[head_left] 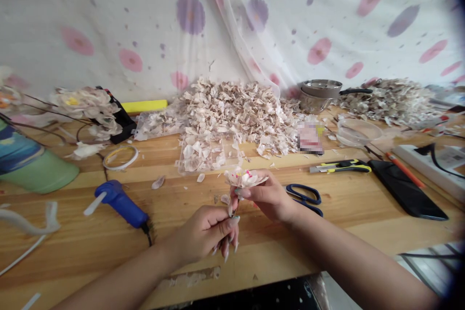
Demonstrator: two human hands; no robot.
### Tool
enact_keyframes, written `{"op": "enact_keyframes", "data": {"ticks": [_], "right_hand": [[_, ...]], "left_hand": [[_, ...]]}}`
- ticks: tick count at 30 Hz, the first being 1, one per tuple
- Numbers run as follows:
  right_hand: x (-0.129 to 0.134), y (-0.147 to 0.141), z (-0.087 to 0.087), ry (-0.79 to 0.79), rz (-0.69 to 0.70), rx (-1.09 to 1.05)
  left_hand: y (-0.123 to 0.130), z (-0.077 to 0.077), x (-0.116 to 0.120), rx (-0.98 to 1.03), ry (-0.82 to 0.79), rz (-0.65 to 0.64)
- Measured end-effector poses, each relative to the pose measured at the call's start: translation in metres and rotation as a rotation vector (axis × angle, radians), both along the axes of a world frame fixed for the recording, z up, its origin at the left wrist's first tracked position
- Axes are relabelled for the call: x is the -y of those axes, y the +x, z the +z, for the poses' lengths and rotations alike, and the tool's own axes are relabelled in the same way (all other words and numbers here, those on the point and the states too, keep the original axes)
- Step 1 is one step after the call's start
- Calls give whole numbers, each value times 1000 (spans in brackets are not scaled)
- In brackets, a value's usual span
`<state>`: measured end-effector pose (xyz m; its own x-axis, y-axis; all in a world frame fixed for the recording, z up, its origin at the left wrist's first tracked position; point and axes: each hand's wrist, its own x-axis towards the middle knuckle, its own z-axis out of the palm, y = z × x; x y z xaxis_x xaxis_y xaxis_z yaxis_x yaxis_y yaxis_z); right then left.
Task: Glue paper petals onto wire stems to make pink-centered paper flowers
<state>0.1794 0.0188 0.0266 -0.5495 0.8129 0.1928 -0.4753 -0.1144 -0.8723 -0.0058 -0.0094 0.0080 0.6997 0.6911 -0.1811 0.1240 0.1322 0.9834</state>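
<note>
Near the table's front edge, my left hand [214,232] is closed around the thin dark stem below a pale flower. My right hand [265,193] pinches that flower [244,178] just under its petals, at the top of the stem. The flower is whitish with pink and yellow marks at its centre and faces upward. Behind it lie a clear compartment tray [194,167] with petals in it and a large heap of dry beige petals [232,111].
A blue glue gun [123,203] lies left, near a tape roll [121,157] and a green vase [47,174]. Right are dark blue scissors [305,196], a yellow-black cutter [341,166], a black phone [407,189], a power strip [432,164] and metal bowls [319,94].
</note>
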Motion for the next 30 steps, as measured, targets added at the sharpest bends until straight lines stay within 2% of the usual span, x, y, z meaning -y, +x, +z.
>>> {"op": "enact_keyframes", "data": {"ticks": [10, 18, 24, 30], "right_hand": [[-1, 1, 3, 16, -42, 55], [1, 2, 4, 14, 6, 27], [4, 2, 6, 36, 53, -6], [5, 0, 9, 17, 11, -5]], "left_hand": [[-1, 3, -4, 58, -93, 59], [-2, 5, -2, 67, -174, -42], [-3, 2, -3, 73, -172, -86], [-4, 1, -4, 61, -135, -29]]}}
